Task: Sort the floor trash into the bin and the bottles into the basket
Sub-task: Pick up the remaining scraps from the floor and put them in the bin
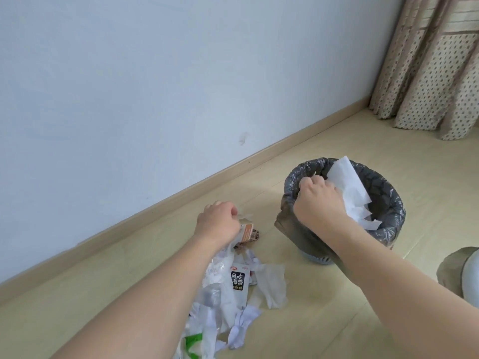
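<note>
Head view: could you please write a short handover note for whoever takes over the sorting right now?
Right hand: over the bin, closed on a white tissue that hangs into the opening; not yet let go.
Left hand: down at the far end of the pile, closed on a small brown carton.
Bin: lined with a grey bag, standing to the right of the pile.
Done: nothing can be confirmed; the inside of the bin is mostly hidden.
Left: drop the tissue, bin the carton, then clear the wrappers, plastic bags and tissues on the floor. No bottles or basket are clearly in view.
</note>
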### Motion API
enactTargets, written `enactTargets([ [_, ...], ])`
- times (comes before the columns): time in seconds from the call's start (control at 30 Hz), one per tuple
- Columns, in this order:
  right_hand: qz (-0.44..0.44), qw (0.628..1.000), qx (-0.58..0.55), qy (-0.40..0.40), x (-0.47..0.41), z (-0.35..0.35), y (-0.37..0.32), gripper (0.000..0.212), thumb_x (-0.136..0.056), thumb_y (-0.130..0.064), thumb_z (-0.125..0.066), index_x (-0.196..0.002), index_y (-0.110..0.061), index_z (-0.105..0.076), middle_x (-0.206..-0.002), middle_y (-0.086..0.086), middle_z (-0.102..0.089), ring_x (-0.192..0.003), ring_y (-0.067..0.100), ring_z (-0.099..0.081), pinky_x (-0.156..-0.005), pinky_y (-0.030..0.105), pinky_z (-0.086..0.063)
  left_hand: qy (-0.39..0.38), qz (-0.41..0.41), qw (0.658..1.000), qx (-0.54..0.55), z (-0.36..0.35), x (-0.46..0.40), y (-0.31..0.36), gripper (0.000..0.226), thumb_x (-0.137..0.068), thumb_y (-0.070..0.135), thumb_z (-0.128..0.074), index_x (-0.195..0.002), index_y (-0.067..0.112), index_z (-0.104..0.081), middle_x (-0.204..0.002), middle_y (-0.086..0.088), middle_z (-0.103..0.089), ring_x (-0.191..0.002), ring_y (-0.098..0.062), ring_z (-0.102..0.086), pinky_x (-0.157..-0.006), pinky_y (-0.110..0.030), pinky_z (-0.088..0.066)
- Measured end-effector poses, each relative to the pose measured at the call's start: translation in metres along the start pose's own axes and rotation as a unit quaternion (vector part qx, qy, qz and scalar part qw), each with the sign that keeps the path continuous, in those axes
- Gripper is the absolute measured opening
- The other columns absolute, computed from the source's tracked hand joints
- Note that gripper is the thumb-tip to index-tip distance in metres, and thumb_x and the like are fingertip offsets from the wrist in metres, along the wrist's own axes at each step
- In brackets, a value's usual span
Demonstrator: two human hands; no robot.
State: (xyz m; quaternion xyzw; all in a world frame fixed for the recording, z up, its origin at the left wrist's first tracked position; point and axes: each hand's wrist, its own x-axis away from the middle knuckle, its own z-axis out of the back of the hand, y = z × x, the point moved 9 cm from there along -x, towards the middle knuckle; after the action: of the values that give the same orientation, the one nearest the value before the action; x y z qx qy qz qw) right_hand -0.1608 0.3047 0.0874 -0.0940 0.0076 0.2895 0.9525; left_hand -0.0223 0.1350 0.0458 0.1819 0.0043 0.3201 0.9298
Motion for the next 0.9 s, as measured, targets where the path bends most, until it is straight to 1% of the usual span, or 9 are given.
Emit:
enactTargets([
  [0.13,0.142,0.989,-0.035,0.003,0.048,-0.026,-0.091,0.037,-0.088,-0.018,-0.041,-0.124,-0.015,-0.048,-0.125,0.006,-0.049,-0.116,0.029,-0.046,-0.096,0.038,-0.036,-0.03,0.019,0.999,0.036,-0.006,0.034,-0.05,0.038,-0.088,0.014,-0.043,-0.121,0.018,-0.06,-0.128,-0.002,-0.058,-0.117,-0.022,-0.053,-0.099,-0.038,-0.045],
  [0.27,0.247,0.961,-0.014,-0.121,0.12,-0.09,-0.162,0.032,-0.089,-0.02,-0.041,-0.119,-0.014,-0.049,-0.119,0.005,-0.05,-0.113,0.028,-0.046,-0.092,0.034,-0.035,-0.113,0.095,0.987,0.06,-0.036,0.099,-0.122,0.029,-0.089,0.018,-0.046,-0.113,0.02,-0.062,-0.111,-0.001,-0.062,-0.102,-0.022,-0.059,-0.084,-0.029,-0.048],
  [0.33,0.281,0.941,0.005,-0.189,0.157,-0.121,-0.184,0.025,-0.09,-0.019,-0.04,-0.112,-0.012,-0.05,-0.114,0.007,-0.053,-0.107,0.028,-0.051,-0.081,0.033,-0.035,-0.157,0.125,0.978,0.053,-0.058,0.135,-0.158,0.024,-0.089,0.017,-0.047,-0.107,0.014,-0.064,-0.106,-0.006,-0.062,-0.097,-0.024,-0.06,-0.073,-0.027,-0.045],
  [0.4,0.288,0.918,0.027,-0.269,0.194,-0.152,-0.197,0.023,-0.092,-0.02,-0.04,-0.111,-0.011,-0.049,-0.112,0.009,-0.055,-0.103,0.029,-0.056,-0.072,0.031,-0.036,-0.191,0.143,0.968,0.075,-0.083,0.173,-0.191,0.014,-0.087,0.014,-0.049,-0.089,0.009,-0.062,-0.102,-0.01,-0.063,-0.082,-0.025,-0.06,-0.06,-0.025,-0.039],
  [0.47,0.286,0.893,0.06,-0.342,0.23,-0.184,-0.198,0.023,-0.091,-0.02,-0.042,-0.11,-0.011,-0.05,-0.113,0.009,-0.057,-0.102,0.03,-0.057,-0.07,0.032,-0.038,-0.217,0.16,0.957,0.107,-0.108,0.208,-0.218,0.009,-0.085,0.017,-0.054,-0.076,0.017,-0.055,-0.087,-0.001,-0.059,-0.071,-0.019,-0.054,-0.052,-0.021,-0.036],
  [0.57,0.263,0.862,0.081,-0.426,0.275,-0.225,-0.182,0.01,-0.087,-0.021,-0.046,-0.094,-0.014,-0.048,-0.096,0.005,-0.057,-0.089,0.026,-0.054,-0.061,0.028,-0.037,-0.251,0.209,0.938,0.115,-0.147,0.255,-0.248,0.015,-0.081,0.035,-0.063,-0.077,0.025,-0.052,-0.082,0.01,-0.058,-0.075,-0.012,-0.057,-0.057,-0.02,-0.038],
  [0.63,0.243,0.853,0.089,-0.454,0.296,-0.241,-0.168,0.013,-0.089,-0.028,-0.047,-0.094,-0.016,-0.045,-0.08,-0.002,-0.049,-0.082,0.024,-0.052,-0.053,0.026,-0.032,-0.236,0.233,0.933,0.14,-0.168,0.278,-0.257,0.023,-0.08,0.043,-0.065,-0.077,0.027,-0.049,-0.078,0.014,-0.058,-0.07,-0.007,-0.053,-0.061,-0.023,-0.039],
  [0.73,0.235,0.852,0.098,-0.457,0.314,-0.26,-0.157,0.026,-0.09,-0.037,-0.049,-0.109,-0.019,-0.049,-0.099,0.001,-0.06,-0.092,0.025,-0.06,-0.06,0.029,-0.039,-0.157,0.225,0.952,0.136,-0.176,0.289,-0.26,0.032,-0.083,0.05,-0.06,-0.076,0.026,-0.041,-0.07,0.011,-0.052,-0.063,-0.009,-0.046,-0.06,-0.026,-0.036],
  [0.9,0.234,0.846,0.112,-0.466,0.325,-0.279,-0.155,0.025,-0.096,-0.018,-0.047,-0.121,-0.016,-0.049,-0.119,0.003,-0.058,-0.108,0.025,-0.06,-0.071,0.031,-0.039,-0.137,0.18,0.972,0.067,-0.176,0.282,-0.255,0.026,-0.096,0.041,-0.04,-0.08,0.021,-0.037,-0.074,0.006,-0.05,-0.066,-0.018,-0.045,-0.057,-0.031,-0.033],
])
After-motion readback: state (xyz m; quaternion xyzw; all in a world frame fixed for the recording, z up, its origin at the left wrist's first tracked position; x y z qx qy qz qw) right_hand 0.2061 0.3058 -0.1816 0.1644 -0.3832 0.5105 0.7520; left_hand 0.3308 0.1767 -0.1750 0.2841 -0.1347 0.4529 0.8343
